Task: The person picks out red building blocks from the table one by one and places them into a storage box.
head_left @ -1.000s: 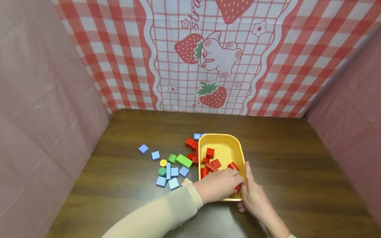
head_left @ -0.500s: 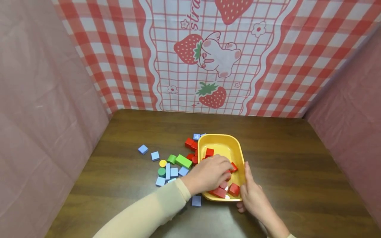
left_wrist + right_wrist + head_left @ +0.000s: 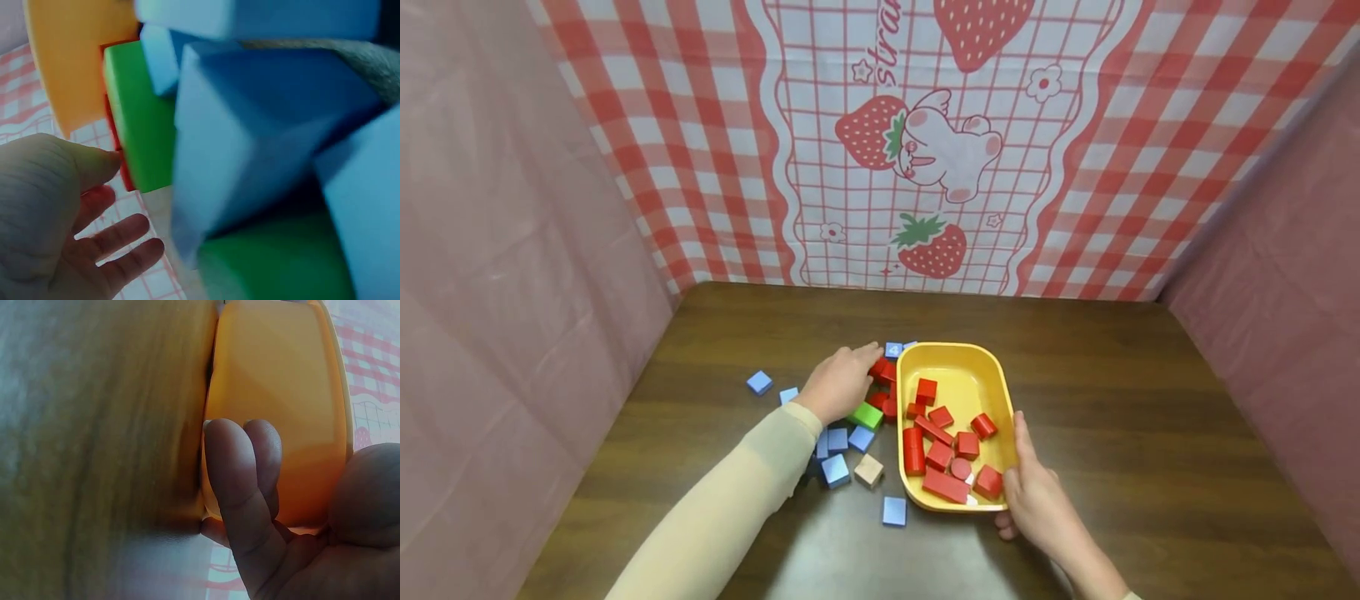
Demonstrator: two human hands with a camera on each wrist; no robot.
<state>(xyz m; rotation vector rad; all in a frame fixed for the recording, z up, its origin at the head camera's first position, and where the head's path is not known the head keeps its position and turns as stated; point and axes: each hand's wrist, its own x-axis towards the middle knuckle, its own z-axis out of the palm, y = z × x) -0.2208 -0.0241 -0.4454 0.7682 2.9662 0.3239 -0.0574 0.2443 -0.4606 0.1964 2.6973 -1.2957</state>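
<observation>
My left hand [image 3: 838,383] reaches over the loose blocks on the table, its fingertips right at the red blocks [image 3: 887,372] left of the tray. In the left wrist view its fingers [image 3: 128,228] are spread and relaxed, with nothing seen between them. The green block [image 3: 140,119] stands close by the thumb. My right hand [image 3: 1037,487] grips the yellow tray [image 3: 955,350] at its near right corner, fingers [image 3: 231,462] against the outer wall and thumb side at the rim. Inside the tray lie several red blocks [image 3: 947,483], cubes, bars and cylinders.
Several blue blocks [image 3: 835,471] lie left of the tray, one blue square [image 3: 894,511] nearer the front. A plain wooden block [image 3: 868,471] sits among them. Another blue block [image 3: 760,382] lies apart at the left. A checked strawberry cloth [image 3: 940,150] hangs behind the brown table [image 3: 1112,375].
My left hand has come out of the tray and moved left and away to the loose red blocks. My right hand and the tray stay in place.
</observation>
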